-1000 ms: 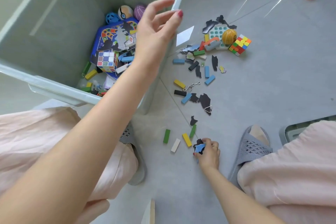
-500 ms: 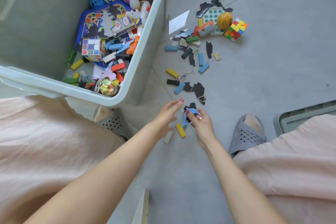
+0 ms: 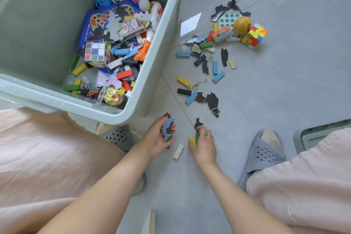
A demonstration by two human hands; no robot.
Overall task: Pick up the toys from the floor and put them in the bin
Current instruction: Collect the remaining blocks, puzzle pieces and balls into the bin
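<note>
- Nearest, two bare forearms are seen reaching down to the grey floor (image 3: 284,85) between pale pink trouser legs and grey slippers (image 3: 263,155).
- A white block (image 3: 178,151) is laid flat on the floor between the two hands, touched by neither.
- A blue dolphin-shaped piece (image 3: 168,128) is gripped in the left hand (image 3: 157,138), with curled fingers and thumb closed around it; a dark flat piece and a green block are held in the same grasp.
- A yellow block (image 3: 192,140) and a green block are pinched on edge by the right hand (image 3: 204,145), fingers curled over them at floor level.
- A black cut-out piece (image 3: 198,122) is located just beyond the right fingertips; contact cannot be determined.
- Further out, loose blocks, black cut-outs and two metal wire puzzles are scattered on the floor.
- The bin (image 3: 152,74) is positioned to the left, just beyond the left hand, and is partly filled with toys, including a cube and several balls.
- Farthest, a colour cube (image 3: 254,36), a yellow ball (image 3: 242,25) and a bubble board are grouped together.
</note>
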